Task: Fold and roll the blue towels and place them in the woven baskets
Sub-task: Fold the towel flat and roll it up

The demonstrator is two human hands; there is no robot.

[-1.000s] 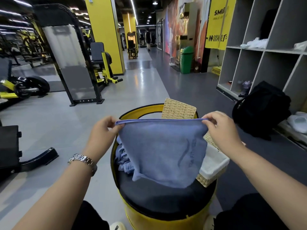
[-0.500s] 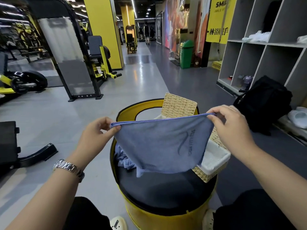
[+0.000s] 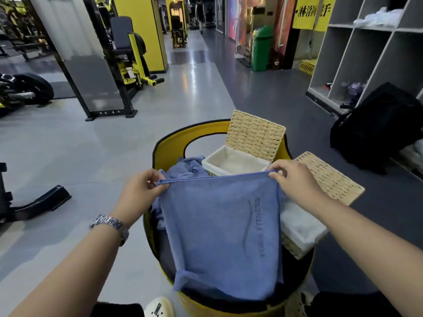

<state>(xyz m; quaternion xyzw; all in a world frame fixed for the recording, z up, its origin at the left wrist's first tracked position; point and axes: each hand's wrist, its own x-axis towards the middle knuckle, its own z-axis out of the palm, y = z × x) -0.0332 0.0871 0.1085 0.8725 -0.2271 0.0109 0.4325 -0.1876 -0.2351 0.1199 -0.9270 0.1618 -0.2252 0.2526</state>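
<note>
**Towel held up over the stool; near basket empty**

The left hand [image 3: 139,193] and right hand [image 3: 295,181] each pinch a top corner of a blue towel [image 3: 219,234], which hangs doubled over the yellow stool [image 3: 167,143] with its black seat. At the stool's far edge stands a woven basket [image 3: 233,162], lid [image 3: 255,138] raised, its white lining bare. A second basket [image 3: 302,229] sits at the right edge, lid [image 3: 329,177] tipped outward; only white lining shows. More blue towels [image 3: 187,167] lie heaped at the far left edge.
</note>
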